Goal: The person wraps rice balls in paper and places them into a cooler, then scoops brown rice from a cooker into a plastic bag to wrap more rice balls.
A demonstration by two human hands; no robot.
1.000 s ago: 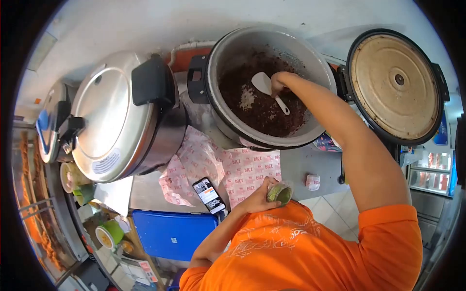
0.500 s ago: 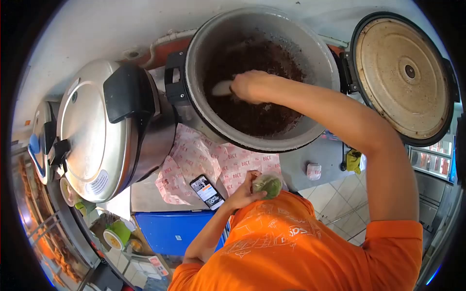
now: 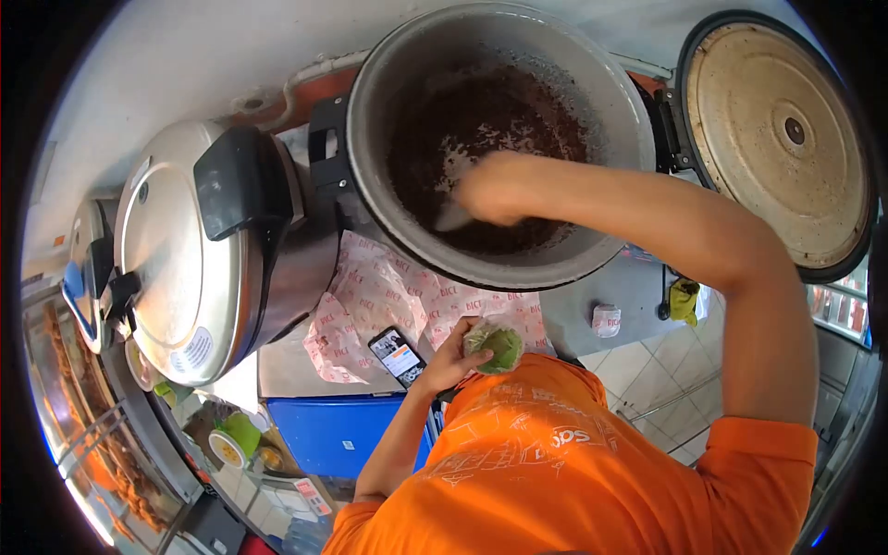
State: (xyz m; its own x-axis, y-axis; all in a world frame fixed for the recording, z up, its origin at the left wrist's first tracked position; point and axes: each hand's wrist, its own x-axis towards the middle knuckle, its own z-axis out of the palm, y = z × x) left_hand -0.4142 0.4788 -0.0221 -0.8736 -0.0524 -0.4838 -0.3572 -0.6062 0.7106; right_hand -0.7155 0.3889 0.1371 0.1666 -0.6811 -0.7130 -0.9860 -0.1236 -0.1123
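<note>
A large rice cooker pot [image 3: 606,139] stands uncovered, dark reddish-brown grainy food [image 3: 421,148] covering its bottom. Inside it is my right hand [image 3: 499,190], fingers closed round a pale rice paddle [image 3: 452,218] whose blade dips into the food; the grip itself is mostly hidden. Below the pot, close to my body, my left hand [image 3: 453,359] holds a small green bowl [image 3: 500,350] wrapped or lined with clear plastic. Under and beside that hand lie pink printed paper sheets [image 3: 356,296] and a phone [image 3: 398,358] with its screen lit.
The cooker's round lid [image 3: 772,139] is swung up at the right. To the left stand a closed steel cooker [image 3: 176,259] and another cooker behind it. A small wrapped packet [image 3: 607,320] and a yellow-green cloth [image 3: 684,301] are on the counter's right part.
My right hand and paddle have moved nearer the pot's front wall, uncovering paler patches in the food. My left hand has tipped the green bowl so its inside shows more.
</note>
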